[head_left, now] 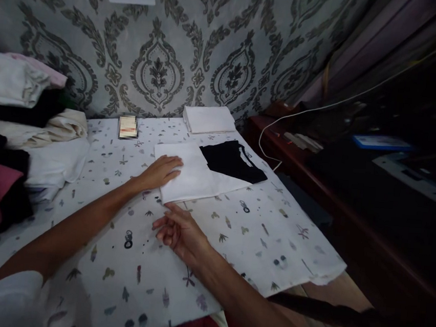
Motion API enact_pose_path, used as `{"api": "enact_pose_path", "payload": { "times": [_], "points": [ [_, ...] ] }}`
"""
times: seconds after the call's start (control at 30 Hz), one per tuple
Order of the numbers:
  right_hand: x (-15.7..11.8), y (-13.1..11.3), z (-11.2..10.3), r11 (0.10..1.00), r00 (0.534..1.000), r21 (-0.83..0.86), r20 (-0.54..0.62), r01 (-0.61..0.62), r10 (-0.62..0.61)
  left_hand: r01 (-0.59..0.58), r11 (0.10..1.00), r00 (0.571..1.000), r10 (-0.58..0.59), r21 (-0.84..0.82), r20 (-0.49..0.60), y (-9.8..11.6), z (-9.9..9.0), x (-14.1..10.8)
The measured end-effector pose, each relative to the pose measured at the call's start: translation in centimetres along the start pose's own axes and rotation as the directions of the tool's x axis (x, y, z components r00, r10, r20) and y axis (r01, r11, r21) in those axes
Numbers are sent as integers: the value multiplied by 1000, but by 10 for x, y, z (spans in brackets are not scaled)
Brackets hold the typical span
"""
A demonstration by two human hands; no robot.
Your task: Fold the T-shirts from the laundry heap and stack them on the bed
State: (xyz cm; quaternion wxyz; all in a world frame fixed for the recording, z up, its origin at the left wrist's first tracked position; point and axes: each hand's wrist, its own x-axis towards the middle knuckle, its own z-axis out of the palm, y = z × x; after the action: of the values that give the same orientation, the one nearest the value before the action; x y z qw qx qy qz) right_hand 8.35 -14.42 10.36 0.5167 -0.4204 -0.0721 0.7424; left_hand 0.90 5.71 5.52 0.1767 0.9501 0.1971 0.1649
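A white and black garment (pixel 190 173) lies folded on the patterned cloth. Its white part is flat, and the black part (pixel 233 161) with a strap-like edge extends to the right. My left hand (pixel 161 171) rests palm down on the white part's left side, fingers stretched out. Just below the near left corner of the garment is my right hand (pixel 180 232), turned partly palm up. One of its digits reaches the corner, while the other fingers are loosely curled and apart. No held thing shows in it.
A folded white stack (pixel 210 119) sits at the back by the wall. Left of it is a small box (pixel 128 126), its face blurred. Piled clothes (pixel 56 161) occupy the left side. To the right, a dark red wooden surface (pixel 299 158) carries a white cable (pixel 308 110).
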Motion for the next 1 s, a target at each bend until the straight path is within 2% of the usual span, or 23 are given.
{"api": "enact_pose_path", "payload": {
  "times": [0.17, 0.23, 0.3, 0.33, 0.37, 0.4, 0.47, 0.5, 0.53, 0.6, 0.67, 0.77, 0.9, 1.0],
  "points": [
    [-5, 3, -11, 989, 999, -138, 15, -48, 50, -5, 1000, 999, 5, 3, -39, -13, -2, 3],
    [-3, 2, -16, 966, 1000, -258, 25, 20, -14, 52, 999, 991, -51, 6, -121, -27, -8, 10],
    [1, -2, -20, 873, 983, -455, 40, 175, -177, 195, 981, 958, -191, -2, -213, -45, -18, 21],
    [3, -4, -20, 771, 956, -578, 59, 268, -288, 269, 963, 934, -264, -12, -241, -55, -24, 27],
    [5, -6, -21, 618, 908, -703, 97, 352, -407, 327, 945, 913, -321, -22, -251, -64, -29, 33],
    [8, -8, -20, 419, 841, -811, 157, 409, -518, 363, 931, 901, -359, -31, -244, -72, -33, 39],
    [13, -10, -18, -24, 686, -913, 322, 406, -652, 374, 926, 903, -377, -54, -207, -84, -40, 49],
    [16, -11, -17, -206, 633, -912, 397, 355, -665, 371, 926, 907, -377, -70, -189, -88, -41, 52],
    [20, -11, -16, -342, 608, -893, 450, 293, -654, 366, 926, 910, -377, -89, -175, -91, -43, 55],
    [27, -10, -14, -498, 610, -849, 492, 178, -621, 350, 927, 916, -368, -133, -160, -92, -44, 57],
    [34, -8, -13, -571, 624, -815, 499, 103, -601, 325, 929, 923, -352, -175, -155, -91, -45, 56],
    [43, -6, -15, -627, 621, -779, 507, 33, -598, 284, 933, 937, -319, -222, -141, -89, -46, 54],
    [50, -3, -19, -644, 596, -765, 515, -4, -615, 263, 939, 952, -290, -219, -99, -91, -47, 52],
    [50, -4, -20, -627, 600, -779, 501, -1, -623, 260, 953, 958, -275, -155, -78, -92, -47, 50]
  ]
}}
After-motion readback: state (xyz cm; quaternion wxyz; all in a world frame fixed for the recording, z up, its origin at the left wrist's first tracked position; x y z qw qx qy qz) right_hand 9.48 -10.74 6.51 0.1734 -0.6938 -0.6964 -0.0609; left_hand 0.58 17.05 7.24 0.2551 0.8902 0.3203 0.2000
